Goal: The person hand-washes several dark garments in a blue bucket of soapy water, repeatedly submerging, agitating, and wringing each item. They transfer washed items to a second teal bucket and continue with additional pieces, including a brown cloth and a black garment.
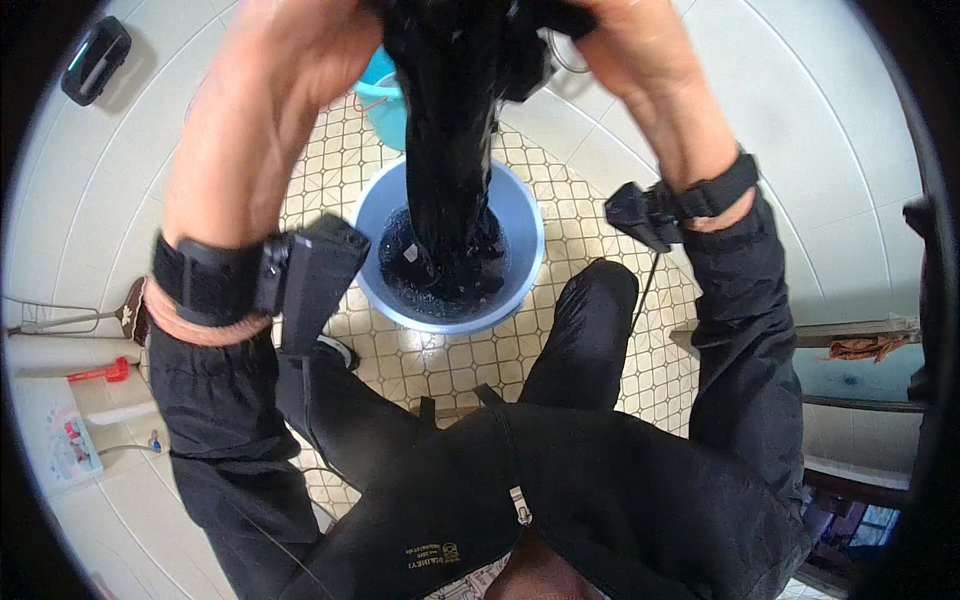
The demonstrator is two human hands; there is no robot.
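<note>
A wet black garment [445, 120] hangs from both my hands at the top of the head view. Its lower end trails into a round blue basin [535, 245] that holds dark, sudsy water [420, 290]. My left hand [315, 50] grips the cloth on the left side, and my right hand [630, 40] holds it on the right. The fingertips of both are cut off by the upper edge or covered by fabric. What kind of garment it is cannot be made out.
Behind the basin stands a turquoise bucket [387, 120]. Patterned tiles [460, 365] cover the floor, with white tiled walls around. A brush [135, 312] and a red-handled thing [100, 371] are at the left. A brown cloth [868, 348] hangs at the right. My bent knee [600, 300] is near the basin.
</note>
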